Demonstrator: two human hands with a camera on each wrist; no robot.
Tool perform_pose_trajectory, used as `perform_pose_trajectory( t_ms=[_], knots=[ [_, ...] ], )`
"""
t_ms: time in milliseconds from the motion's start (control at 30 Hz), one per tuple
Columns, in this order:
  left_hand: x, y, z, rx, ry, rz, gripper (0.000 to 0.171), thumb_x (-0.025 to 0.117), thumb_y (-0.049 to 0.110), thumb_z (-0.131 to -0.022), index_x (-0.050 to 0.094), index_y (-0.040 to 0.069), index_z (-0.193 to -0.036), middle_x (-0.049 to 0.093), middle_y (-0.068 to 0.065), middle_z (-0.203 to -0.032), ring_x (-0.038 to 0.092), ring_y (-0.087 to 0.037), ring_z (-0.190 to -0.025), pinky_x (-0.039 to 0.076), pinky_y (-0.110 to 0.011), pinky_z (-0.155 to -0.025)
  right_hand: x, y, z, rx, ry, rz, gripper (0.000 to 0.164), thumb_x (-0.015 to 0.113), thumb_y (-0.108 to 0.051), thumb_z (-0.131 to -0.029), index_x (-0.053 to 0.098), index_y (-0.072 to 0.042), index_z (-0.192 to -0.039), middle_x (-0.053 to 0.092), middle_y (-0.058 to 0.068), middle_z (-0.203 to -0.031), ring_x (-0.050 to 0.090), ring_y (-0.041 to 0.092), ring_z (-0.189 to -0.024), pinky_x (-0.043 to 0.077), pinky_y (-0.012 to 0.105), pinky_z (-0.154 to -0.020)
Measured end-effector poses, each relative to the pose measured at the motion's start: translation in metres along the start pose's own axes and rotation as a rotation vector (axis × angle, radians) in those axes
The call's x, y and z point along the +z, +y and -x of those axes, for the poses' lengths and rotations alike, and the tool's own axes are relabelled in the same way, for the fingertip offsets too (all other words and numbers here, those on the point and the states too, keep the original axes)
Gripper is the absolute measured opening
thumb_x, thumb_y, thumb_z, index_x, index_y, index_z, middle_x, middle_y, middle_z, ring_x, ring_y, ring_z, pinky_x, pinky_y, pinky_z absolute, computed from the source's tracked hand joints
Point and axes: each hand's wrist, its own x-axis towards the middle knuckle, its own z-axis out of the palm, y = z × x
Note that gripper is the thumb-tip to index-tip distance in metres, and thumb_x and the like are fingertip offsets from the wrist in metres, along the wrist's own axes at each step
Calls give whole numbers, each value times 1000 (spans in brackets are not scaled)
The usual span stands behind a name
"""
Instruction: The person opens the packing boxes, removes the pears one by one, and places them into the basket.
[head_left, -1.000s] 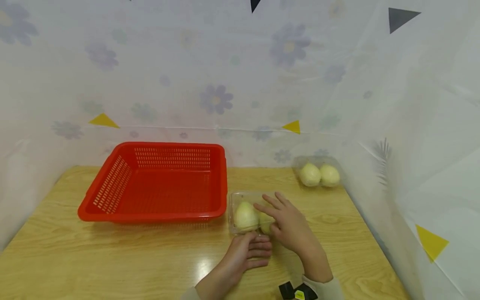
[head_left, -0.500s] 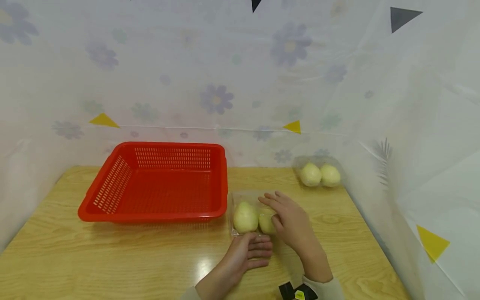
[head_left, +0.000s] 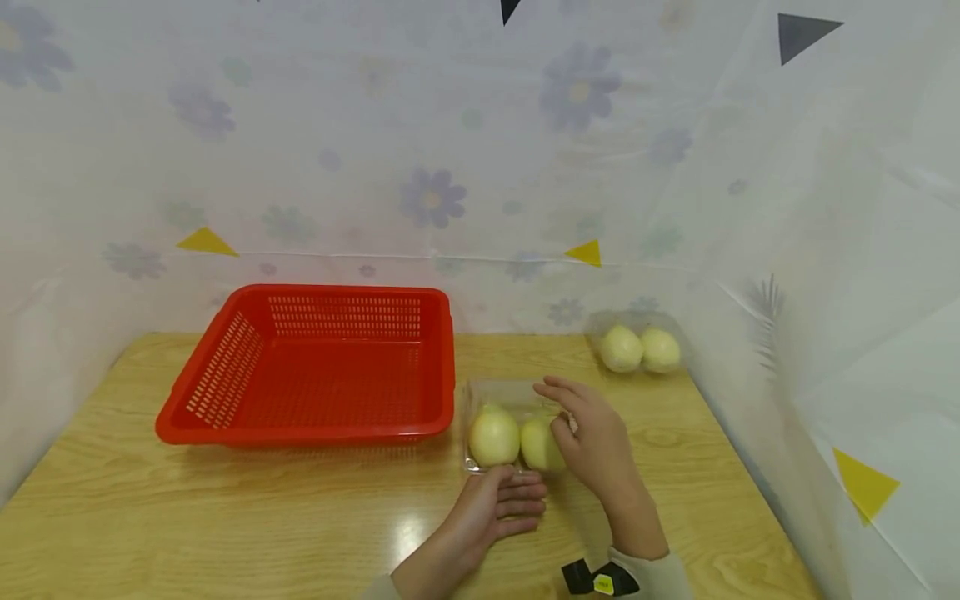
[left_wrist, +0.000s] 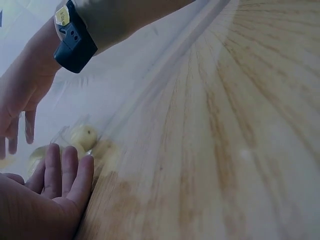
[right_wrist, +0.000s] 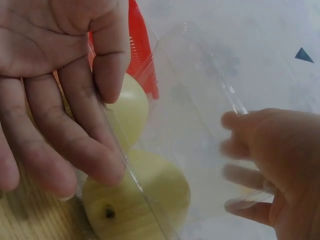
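Note:
A clear plastic clamshell box (head_left: 467,458) holding two pale yellow pears (head_left: 494,437) lies just right of the red basket. Its see-through lid (right_wrist: 200,115) is tilted up in the right wrist view, overlapping the wall. My right hand (head_left: 596,437) reaches from the right, fingers and thumb bent about the lid's edge; the same hand (right_wrist: 280,160) shows there at the right. My left hand (head_left: 495,512) rests at the box's front edge, palm turned sideways, fingers nearly straight. In the left wrist view, that hand (left_wrist: 50,195) partly hides the pears.
The red perforated basket (head_left: 303,435) stands on the wooden table (head_left: 262,525) to the left. Toward the back right corner is a second clear box with two pears (head_left: 622,348). A flower-printed sheet (head_left: 432,142) hangs behind the table.
My right hand has shifted slightly right, and the lid has lifted, showing more of the right-hand pear. My left hand has stayed at the box's front edge.

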Motion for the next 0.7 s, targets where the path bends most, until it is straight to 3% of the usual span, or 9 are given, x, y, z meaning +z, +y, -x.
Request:
perform_pose_trajectory(
  t_ms=[167, 233, 367, 500, 700],
  knots=[
    [0, -1, -1, 1, 5, 3, 47, 44, 27, -100, 63, -8, -123, 71, -17, -114, 70, -24, -98, 59, -43, -85, 4, 7, -1, 77, 145, -91, 40, 60, 9, -84, 72, -13, -116, 62, 6, -119, 60, 20, -84, 47, 27, -62],
    [0, -1, -1, -1, 6, 6, 47, 44, 27, -100, 64, -8, -123, 72, -16, -113, 70, -24, -97, 59, -43, -85, 5, 9, -1, 107, 191, -129, 38, 59, 10, -84, 73, -11, -113, 60, 6, -115, 60, 21, -97, 49, 31, -74],
    [0, -1, -1, 0, 9, 12, 46, 44, 27, -99, 64, -9, -122, 72, -14, -111, 70, -24, -96, 59, -43, -85, 6, 12, 0, 149, 266, -207, 38, 57, 11, -84, 71, -8, -114, 62, 6, -114, 59, 20, -104, 47, 32, -87],
    [0, -1, -1, 3, 11, 18, 46, 44, 26, -100, 64, -8, -122, 72, -14, -111, 71, -23, -96, 59, -42, -85, 8, 14, -1, 193, 299, -293, 39, 57, 12, -84, 65, -4, -119, 64, 6, -119, 58, 20, -110, 49, 36, -93],
    [0, -1, 1, 7, 14, 20, 46, 44, 26, -99, 64, -8, -121, 73, -14, -110, 71, -25, -96, 59, -42, -85, 4, 6, -2, 343, 293, -429, 42, 55, 13, -87, 56, 1, -127, 61, 9, -128, 55, 20, -118, 47, 47, -103]
  ],
)
